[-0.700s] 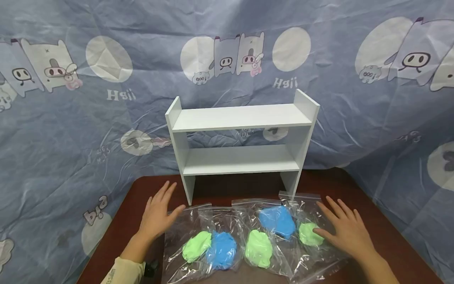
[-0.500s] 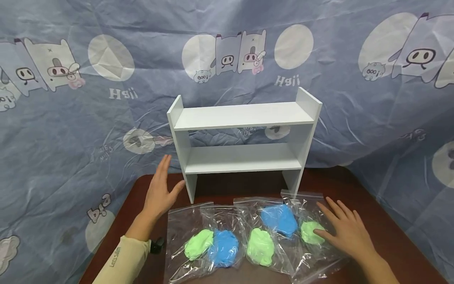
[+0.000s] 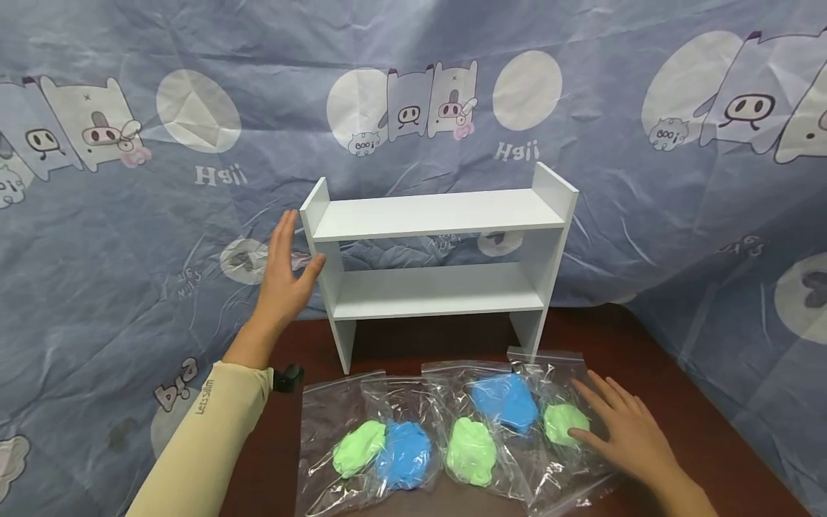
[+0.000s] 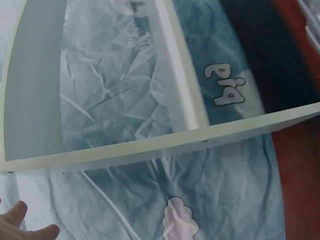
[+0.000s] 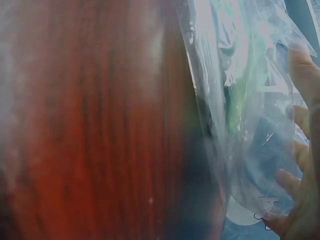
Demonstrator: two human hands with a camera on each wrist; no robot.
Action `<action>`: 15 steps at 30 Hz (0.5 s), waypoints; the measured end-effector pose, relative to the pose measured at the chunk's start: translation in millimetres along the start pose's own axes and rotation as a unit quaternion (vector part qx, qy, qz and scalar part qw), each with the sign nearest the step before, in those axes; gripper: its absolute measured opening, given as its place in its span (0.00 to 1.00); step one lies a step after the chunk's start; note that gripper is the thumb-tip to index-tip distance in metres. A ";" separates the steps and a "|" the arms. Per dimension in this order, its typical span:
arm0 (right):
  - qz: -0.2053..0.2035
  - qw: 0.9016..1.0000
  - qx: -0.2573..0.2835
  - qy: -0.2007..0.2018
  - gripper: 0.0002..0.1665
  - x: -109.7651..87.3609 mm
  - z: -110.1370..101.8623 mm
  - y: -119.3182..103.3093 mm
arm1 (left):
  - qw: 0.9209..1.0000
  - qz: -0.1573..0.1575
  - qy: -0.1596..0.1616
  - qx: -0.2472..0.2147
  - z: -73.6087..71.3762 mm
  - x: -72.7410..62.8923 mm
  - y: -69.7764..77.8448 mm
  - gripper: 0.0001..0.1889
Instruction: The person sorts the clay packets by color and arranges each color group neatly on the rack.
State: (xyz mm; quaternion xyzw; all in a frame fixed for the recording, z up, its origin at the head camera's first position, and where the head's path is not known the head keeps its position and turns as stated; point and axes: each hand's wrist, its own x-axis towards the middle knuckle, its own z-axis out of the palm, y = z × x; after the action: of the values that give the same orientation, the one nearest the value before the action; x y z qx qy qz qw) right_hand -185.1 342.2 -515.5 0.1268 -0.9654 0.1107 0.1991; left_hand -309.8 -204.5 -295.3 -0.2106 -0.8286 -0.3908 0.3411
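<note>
My left hand [image 3: 281, 287] is raised beside the left side panel of a small white shelf unit [image 3: 439, 287], fingers extended and thumb apart. In the left wrist view, fingertips [image 4: 47, 233] show low in the corner, near the shelf's side board [image 4: 150, 145]. My right hand [image 3: 629, 434] lies spread over the edge of the rightmost clear plastic bag [image 3: 549, 366], which holds a light green lump [image 3: 563, 424]. The right wrist view has that hand [image 5: 305, 190] with its fingers against the clear plastic [image 5: 260, 165].
Several more clear bags lie in a row on the dark red-brown table [image 3: 652, 359], holding a green lump [image 3: 359, 448], a blue lump [image 3: 405, 454], another green lump [image 3: 472, 452] and a flat blue piece [image 3: 507, 402]. A cartoon-print blue cloth [image 3: 400, 165] hangs behind the shelf.
My left hand has risen from near the table at the left of the bags to the upper part of the shelf's left side. My right hand has hardly moved.
</note>
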 end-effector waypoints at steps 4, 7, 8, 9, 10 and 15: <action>-0.004 1.000 0.016 0.001 0.50 -3.2 0.1 2.2 | 1.000 -0.009 0.008 -0.011 0.5 14.5 -0.2 0.42; -0.004 1.000 0.028 -0.002 0.50 -4.3 0.2 2.0 | 0.999 -0.031 0.005 -0.026 0.6 24.3 1.2 0.42; -0.003 0.999 0.032 -0.004 0.49 -4.6 0.4 1.8 | 0.999 -0.042 0.002 -0.034 0.6 27.2 1.9 0.42; -0.003 0.999 0.037 -0.005 0.49 -4.9 0.7 1.4 | 0.998 -0.053 -0.001 -0.041 0.8 30.0 2.5 0.42; -0.002 0.999 0.041 -0.006 0.49 -5.2 0.9 0.9 | 0.997 -0.062 -0.003 -0.050 1.3 33.0 2.9 0.41; 0.003 0.998 0.058 -0.011 0.49 -5.7 2.2 -1.2 | 0.991 -0.091 -0.015 -0.099 3.7 45.0 6.8 0.40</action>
State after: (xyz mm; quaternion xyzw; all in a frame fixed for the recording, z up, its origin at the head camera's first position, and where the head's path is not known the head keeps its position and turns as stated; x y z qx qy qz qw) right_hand -180.5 341.6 -519.6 0.1364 -0.9599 0.1658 0.1801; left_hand -337.6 -193.7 -260.6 -0.1726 -0.8066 -0.4974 0.2688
